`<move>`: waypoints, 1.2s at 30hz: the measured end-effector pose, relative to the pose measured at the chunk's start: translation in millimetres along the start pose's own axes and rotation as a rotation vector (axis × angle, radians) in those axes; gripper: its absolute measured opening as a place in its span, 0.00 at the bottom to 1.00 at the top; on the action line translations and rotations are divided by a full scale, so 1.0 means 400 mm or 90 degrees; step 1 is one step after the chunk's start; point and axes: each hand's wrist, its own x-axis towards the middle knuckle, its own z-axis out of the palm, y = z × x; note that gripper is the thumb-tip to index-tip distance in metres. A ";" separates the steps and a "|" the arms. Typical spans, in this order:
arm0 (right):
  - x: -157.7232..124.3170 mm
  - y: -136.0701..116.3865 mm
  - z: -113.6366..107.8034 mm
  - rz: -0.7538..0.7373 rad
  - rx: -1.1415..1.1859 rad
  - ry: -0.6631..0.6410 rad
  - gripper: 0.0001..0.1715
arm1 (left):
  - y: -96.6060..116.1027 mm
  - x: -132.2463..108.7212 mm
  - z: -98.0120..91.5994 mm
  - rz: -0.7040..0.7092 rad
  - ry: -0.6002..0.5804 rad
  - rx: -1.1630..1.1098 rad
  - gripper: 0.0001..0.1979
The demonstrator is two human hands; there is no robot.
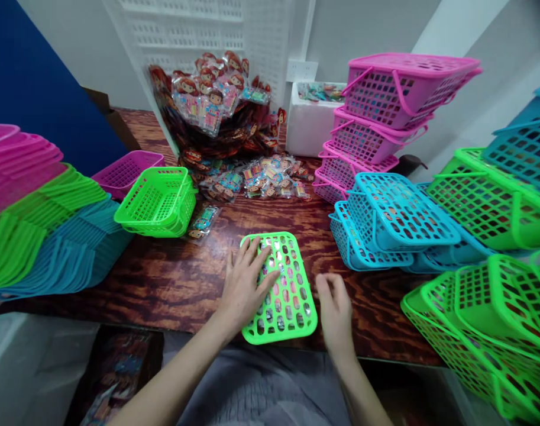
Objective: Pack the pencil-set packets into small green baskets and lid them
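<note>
A bright green plastic basket point(291, 296) lies in front of me, its flat lid with oval holes facing up. Shiny packets point(285, 284) show through the holes. My left hand point(245, 284) rests on the left part of the lid with its fingers stretched out and spread. Beside the right edge of the basket is my right hand point(337, 307), fingers curled in and closed; what they hold, if anything, is hidden. The basket's sides are out of sight under the lid.
Nested pink, green and blue baskets point(74, 236) stand at left, near an uncovered green basket point(157, 204). Cartoon-figure packets point(270, 177) spill from a white crate point(190, 35) at the back. Filled pink point(380, 97), blue point(398, 213) and green baskets point(482, 313) are piled at right.
</note>
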 end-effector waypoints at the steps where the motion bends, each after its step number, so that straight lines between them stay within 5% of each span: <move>1: -0.028 0.003 -0.023 0.003 -0.050 -0.036 0.22 | 0.002 -0.002 0.002 -0.006 0.008 0.001 0.25; 6: -0.083 0.038 -0.072 0.103 -0.027 -0.191 0.26 | 0.015 -0.008 0.015 -0.031 0.055 -0.042 0.24; 11: -0.050 0.096 -0.042 0.131 0.183 -0.147 0.25 | 0.028 -0.020 0.036 -0.066 0.150 -0.146 0.18; 16: -0.012 0.099 -0.034 0.117 0.227 -0.149 0.28 | 0.032 -0.035 0.045 -0.086 0.213 -0.152 0.16; 22: -0.044 0.088 -0.075 0.124 0.161 -0.134 0.31 | -0.003 0.058 -0.043 -0.032 0.095 0.024 0.18; 27: -0.148 0.050 -0.075 0.290 0.179 -0.305 0.36 | -0.045 0.194 -0.088 -0.022 -0.076 0.010 0.12; 31: -0.126 0.006 -0.055 0.242 0.158 -0.175 0.30 | -0.091 0.230 -0.083 -0.072 -0.117 -0.040 0.11; 36: 0.036 -0.009 -0.061 0.114 0.137 0.004 0.26 | -0.129 0.181 -0.034 -0.128 -0.068 -0.150 0.14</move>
